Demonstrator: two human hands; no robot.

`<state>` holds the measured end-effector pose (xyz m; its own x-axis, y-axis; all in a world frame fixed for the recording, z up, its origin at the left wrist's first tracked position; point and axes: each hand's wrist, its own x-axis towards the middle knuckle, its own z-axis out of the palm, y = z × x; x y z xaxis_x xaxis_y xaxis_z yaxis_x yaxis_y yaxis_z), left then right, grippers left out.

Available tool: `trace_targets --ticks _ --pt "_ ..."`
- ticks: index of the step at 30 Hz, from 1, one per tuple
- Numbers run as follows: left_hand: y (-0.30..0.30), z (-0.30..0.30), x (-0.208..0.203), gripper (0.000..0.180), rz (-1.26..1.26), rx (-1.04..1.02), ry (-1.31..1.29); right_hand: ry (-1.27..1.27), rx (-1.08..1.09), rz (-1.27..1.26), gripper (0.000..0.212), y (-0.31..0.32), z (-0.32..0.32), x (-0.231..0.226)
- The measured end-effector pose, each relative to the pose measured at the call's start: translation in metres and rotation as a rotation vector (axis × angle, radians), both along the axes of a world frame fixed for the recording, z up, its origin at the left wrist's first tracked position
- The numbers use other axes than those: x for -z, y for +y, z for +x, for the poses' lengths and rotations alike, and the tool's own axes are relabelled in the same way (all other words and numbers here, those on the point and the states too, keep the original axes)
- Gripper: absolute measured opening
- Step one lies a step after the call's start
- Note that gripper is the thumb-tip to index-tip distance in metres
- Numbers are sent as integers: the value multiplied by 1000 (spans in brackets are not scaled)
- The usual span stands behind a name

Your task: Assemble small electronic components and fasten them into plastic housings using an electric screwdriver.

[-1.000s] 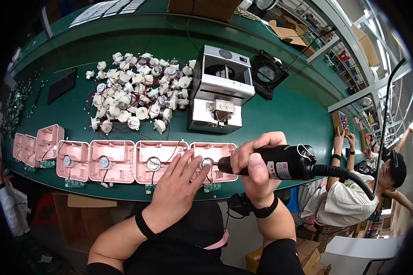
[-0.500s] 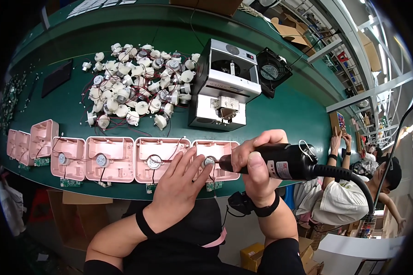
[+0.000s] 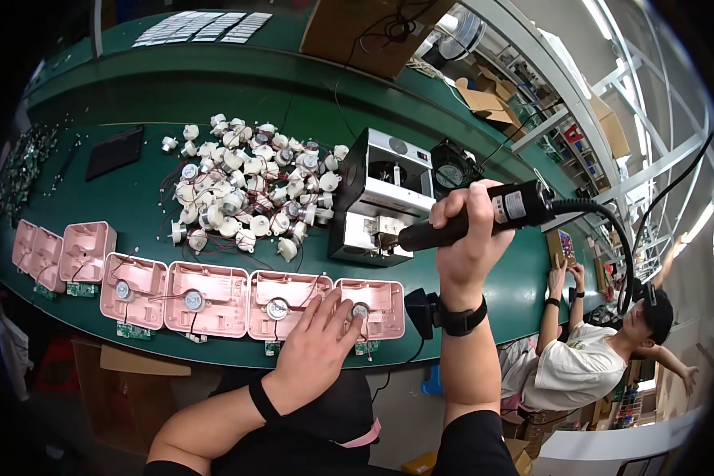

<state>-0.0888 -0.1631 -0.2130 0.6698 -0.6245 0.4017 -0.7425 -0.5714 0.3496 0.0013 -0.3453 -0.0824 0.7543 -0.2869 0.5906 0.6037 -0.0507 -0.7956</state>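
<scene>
Rightmost pink shell [image 3: 377, 305], last in the row at the near edge of the green bench [image 3: 135, 87], pinned flat under the left hand [image 3: 317, 345]. Fingers spread wide and lying on top, tips at the little round motor [image 3: 359, 311] seated inside; pressing, not gripping. Right hand [image 3: 468, 238] lifted well above the bench, fist wrapped tight round a black power screwdriver [image 3: 472, 220], bit end aimed left and down toward the grey machine [image 3: 385, 202], nowhere near the shell yet. Looks like the fastening step on this shell, caught between screws. Next move probably calls for dropping the bit straight down onto a screw spot by the motor while keeping the shell from sliding.

As for what's in what: each open pink shell [image 3: 282, 305] to the left with one round motor [image 3: 276, 309] in the middle and thin wires trailing, small green boards [image 3: 82, 289] hanging off the front edges. Farther back, a loose heap of white motors [image 3: 246, 182] straight on the bench, not in any bin. Can't tell what's inside the grey machine's front opening. Black fan [image 3: 450, 170] just beside it, and another person [image 3: 587, 357] working off to the right.
</scene>
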Motion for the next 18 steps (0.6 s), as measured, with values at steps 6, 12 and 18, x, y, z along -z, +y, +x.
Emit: trace_targets --ticks 6,12,18 --pt "3 0 2 43 24 15 -11 62 -148 100 18 19 -51 -11" --pt "2 1 8 44 -32 4 32 116 -382 20 31 36 -78 6" --pt "3 0 9 41 -50 28 83 201 -348 12 37 38 -77 36"
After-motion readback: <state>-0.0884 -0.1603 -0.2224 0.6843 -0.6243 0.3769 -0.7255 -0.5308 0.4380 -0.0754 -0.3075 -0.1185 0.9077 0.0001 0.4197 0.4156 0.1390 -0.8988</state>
